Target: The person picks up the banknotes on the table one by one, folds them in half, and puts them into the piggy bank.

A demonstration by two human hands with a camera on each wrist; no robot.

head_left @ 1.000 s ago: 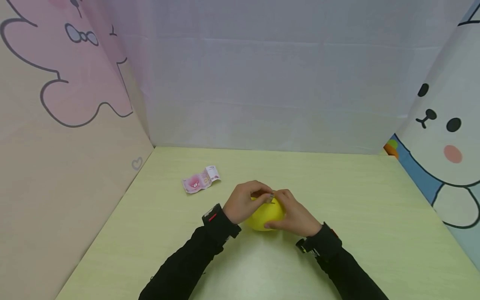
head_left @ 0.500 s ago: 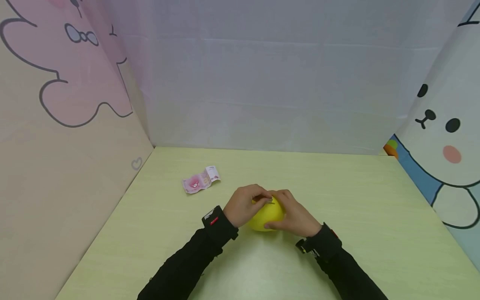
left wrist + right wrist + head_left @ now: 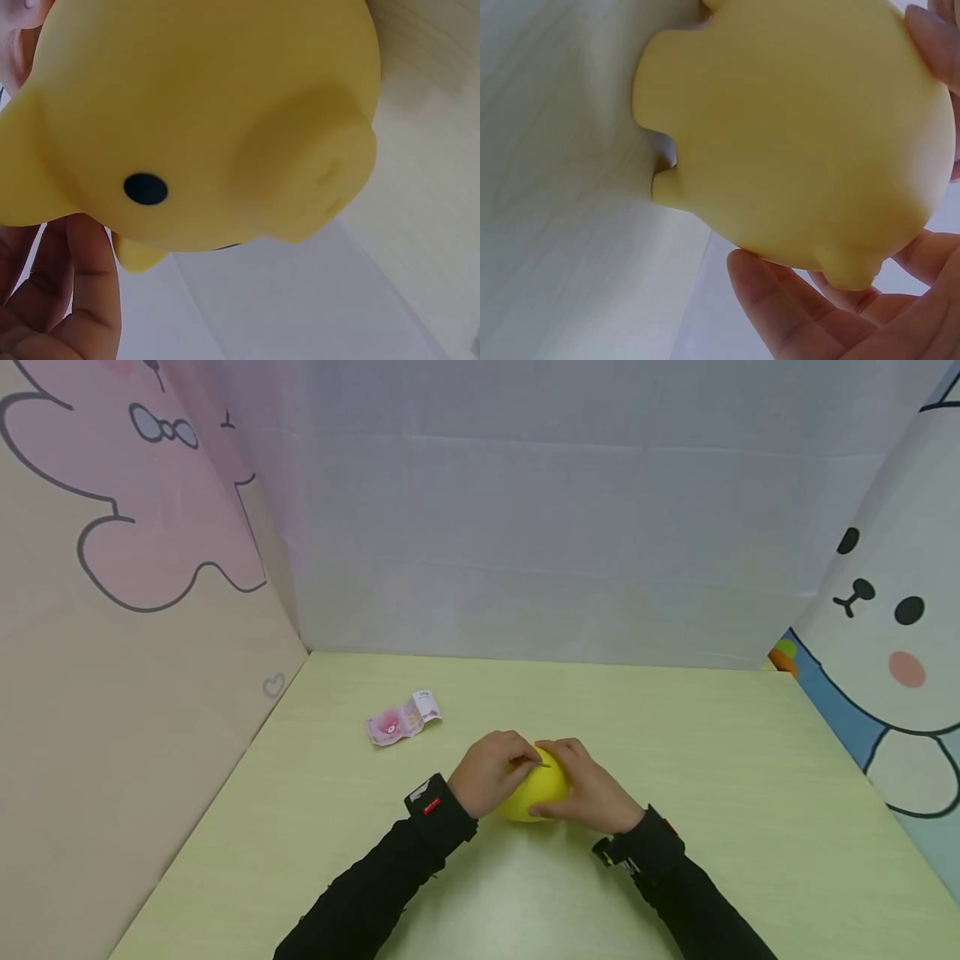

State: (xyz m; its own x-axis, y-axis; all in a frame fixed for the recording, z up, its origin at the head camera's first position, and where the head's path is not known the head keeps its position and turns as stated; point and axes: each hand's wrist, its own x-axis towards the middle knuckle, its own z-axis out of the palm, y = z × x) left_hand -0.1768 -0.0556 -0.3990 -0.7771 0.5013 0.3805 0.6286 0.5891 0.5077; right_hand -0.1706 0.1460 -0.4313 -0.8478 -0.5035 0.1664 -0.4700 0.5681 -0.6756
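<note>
Yellow plastic fills my view: a pig-shaped money box sits on the pale green table, and I see my left hand and right hand cupped round its two sides, fingers curled against it and fingertips meeting at a thin grey piece on top. A crumpled pink banknote lies well apart to the left, beside the cartoon-printed wall.

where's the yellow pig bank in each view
Head: the yellow pig-shaped plastic money box sits low centre on the pale green table, between the left hand and the right hand.
Left wrist: fills the upper frame, eye and snout showing.
Right wrist: fills the centre and right.
Shared landmark: the pale green table.
</note>
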